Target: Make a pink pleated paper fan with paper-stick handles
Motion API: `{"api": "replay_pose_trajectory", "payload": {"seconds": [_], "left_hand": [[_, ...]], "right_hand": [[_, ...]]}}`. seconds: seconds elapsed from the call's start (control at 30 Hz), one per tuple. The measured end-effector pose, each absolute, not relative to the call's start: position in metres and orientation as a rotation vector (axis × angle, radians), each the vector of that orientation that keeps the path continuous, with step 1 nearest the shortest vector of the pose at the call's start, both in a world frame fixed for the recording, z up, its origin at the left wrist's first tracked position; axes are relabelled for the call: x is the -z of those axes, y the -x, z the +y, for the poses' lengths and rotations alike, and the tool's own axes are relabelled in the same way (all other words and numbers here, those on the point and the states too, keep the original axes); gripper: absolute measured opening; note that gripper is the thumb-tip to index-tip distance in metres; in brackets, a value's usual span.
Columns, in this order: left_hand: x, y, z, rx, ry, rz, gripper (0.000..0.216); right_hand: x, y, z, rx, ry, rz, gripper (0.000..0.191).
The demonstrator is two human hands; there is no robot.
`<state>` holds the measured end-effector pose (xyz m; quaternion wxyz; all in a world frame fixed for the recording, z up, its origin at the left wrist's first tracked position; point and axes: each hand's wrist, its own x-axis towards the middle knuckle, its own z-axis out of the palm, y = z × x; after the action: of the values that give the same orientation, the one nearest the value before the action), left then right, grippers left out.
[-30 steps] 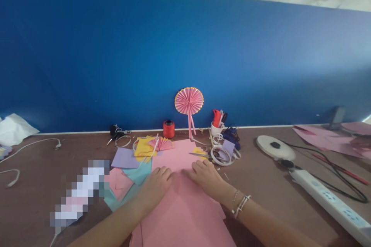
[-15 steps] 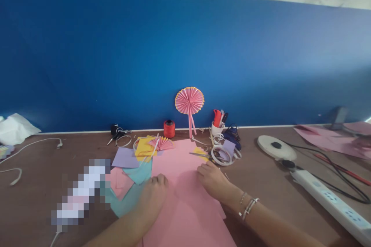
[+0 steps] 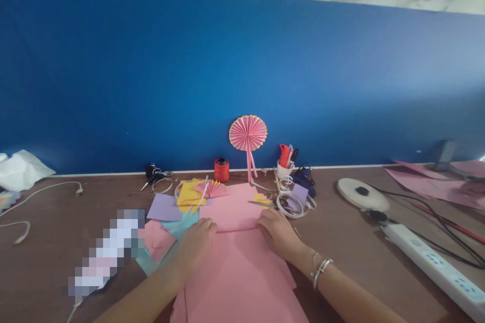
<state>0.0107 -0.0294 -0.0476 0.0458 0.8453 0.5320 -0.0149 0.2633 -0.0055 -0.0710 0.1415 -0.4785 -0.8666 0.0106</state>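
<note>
Sheets of pink paper (image 3: 246, 272) lie in front of me, stretching from the near edge towards the back. A horizontal edge or fold (image 3: 237, 230) runs across the paper between my hands. My left hand (image 3: 197, 242) has its fingers curled over the left end of that edge. At the right end, my right hand (image 3: 279, 232) pinches the paper, with bracelets at the wrist. Scissors (image 3: 261, 204) lie just beyond the right hand, beside a roll of white tape (image 3: 290, 205). Left of the left hand are blue paper (image 3: 189, 222) and smaller pink pieces (image 3: 156, 239).
A round pink pleated paper fan (image 3: 248, 132) leans on the blue partition (image 3: 151, 60). Near it stand a red thread spool (image 3: 222, 169) and a white pen cup (image 3: 284, 168). Yellow paper (image 3: 189, 194) and purple paper (image 3: 164, 207) lie left. A power strip (image 3: 435, 262) crosses the right.
A raised edge or fold now shows across the pink paper between my hands. The left hand has shifted slightly away from me and left; the right hand has barely moved.
</note>
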Motion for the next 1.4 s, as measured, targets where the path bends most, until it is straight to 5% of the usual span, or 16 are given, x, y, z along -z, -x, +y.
{"api": "replay_pose_trajectory", "payload": {"seconds": [0.23,0.47,0.7,1.0,1.4], "left_hand": [[0.042,-0.010,-0.010,-0.015,-2.520,1.607,0.030],[0.047,-0.020,-0.023,0.063,-2.797,1.496,0.026],[0.072,-0.036,-0.032,0.182,-2.877,1.650,0.046],[0.079,-0.032,-0.047,0.170,-2.855,1.898,0.046],[0.056,0.003,-0.040,0.231,-2.803,1.776,0.031]], "right_hand": [[0.074,-0.266,0.013,-0.310,1.456,-2.339,0.017],[0.063,-0.255,-0.001,0.114,1.388,-2.649,0.016],[0.060,-0.229,-0.017,0.419,1.248,-2.919,0.045],[0.064,-0.252,-0.014,0.334,1.446,-2.929,0.015],[0.072,-0.258,0.006,0.441,1.269,-2.933,0.011]]}}
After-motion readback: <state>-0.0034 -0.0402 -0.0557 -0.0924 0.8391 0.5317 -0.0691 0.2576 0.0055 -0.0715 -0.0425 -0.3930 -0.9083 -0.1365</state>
